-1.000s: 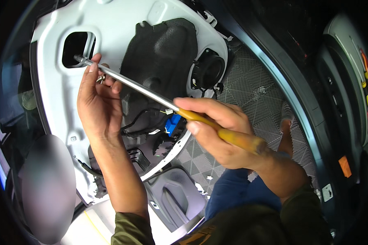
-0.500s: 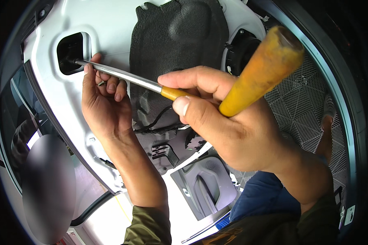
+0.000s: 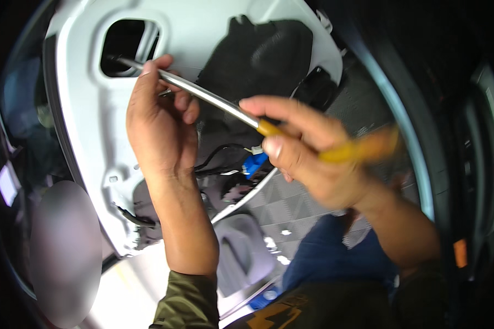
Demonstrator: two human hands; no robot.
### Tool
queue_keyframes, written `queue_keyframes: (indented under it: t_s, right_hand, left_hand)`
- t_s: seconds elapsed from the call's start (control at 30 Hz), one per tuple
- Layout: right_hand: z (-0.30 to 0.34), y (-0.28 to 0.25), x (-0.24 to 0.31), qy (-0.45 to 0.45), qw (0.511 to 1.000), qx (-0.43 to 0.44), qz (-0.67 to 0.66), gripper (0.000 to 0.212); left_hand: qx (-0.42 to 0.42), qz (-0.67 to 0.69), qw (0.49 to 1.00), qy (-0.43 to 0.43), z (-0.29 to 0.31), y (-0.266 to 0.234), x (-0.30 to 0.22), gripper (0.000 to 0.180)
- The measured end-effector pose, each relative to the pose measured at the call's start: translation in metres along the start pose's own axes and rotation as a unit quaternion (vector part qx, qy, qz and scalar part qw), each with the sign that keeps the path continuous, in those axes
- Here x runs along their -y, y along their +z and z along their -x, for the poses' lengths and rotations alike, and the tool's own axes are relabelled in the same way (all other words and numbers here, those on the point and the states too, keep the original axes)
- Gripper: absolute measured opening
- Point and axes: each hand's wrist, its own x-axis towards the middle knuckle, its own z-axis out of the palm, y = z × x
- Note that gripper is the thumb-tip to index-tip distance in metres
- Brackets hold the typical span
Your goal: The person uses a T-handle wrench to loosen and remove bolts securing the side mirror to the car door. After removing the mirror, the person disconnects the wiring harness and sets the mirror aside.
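A long hand tool with a bright metal shaft and a yellow handle runs from my right hand to an opening in a white car door panel. My left hand pinches the shaft near its far end between thumb and forefinger, other fingers curled. The tip lies over the dark opening; what it touches is too dark to tell. My right hand is closed round the handle, thumb and forefinger toward the yellow collar. Past my palm, the handle's rear end angles away from the shaft, smeared by motion.
A black sheet covers the middle of the door panel. Below it are a dark cable and a blue piece. A grey trim panel lies lower down. The patterned floor shows beyond the door's edge.
The view has shifted, so the door panel sits differently in it. The handle's rear end has swung from pointing up and right to pointing nearly straight right. Both hands keep their hold.
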Motion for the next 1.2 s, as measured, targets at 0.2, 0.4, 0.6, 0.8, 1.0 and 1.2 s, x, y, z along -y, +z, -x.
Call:
queue_keyframes:
  t_s: [0.2, 0.4, 0.6, 0.8, 1.0, 1.2]
  right_hand:
    - [0.013, 0.058, 0.023, 0.009, 0.998, -0.027, 0.058, 0.037]
    - [0.031, 0.099, 0.061, 0.028, 0.999, -0.016, 0.003, 0.035]
    - [0.014, 0.107, 0.090, -0.312, 0.827, 0.092, 0.459, 0.044]
    - [0.006, 0.095, 0.086, -0.044, 0.898, 0.263, 0.350, 0.045]
    - [0.007, 0.146, 0.160, -0.050, 0.699, 0.279, 0.657, 0.069]
    - [-0.036, 0.186, 0.229, 0.300, 0.749, 0.390, 0.444, 0.096]
  left_hand:
    - [-0.051, 0.010, 0.995, -0.083, 0.011, -0.015, -0.049, 0.027]
    - [-0.107, 0.293, 0.926, -0.210, 0.053, 0.006, -0.096, 0.036]
    - [-0.153, 0.053, 0.979, -0.125, 0.068, -0.006, -0.109, 0.034]
    - [0.025, -0.293, 0.929, 0.225, 0.106, 0.005, -0.217, 0.038]
    - [-0.154, -0.159, 0.975, -0.034, 0.093, -0.033, -0.166, 0.029]
    - [0.002, 0.067, 0.989, -0.129, 0.071, -0.063, -0.142, 0.023]
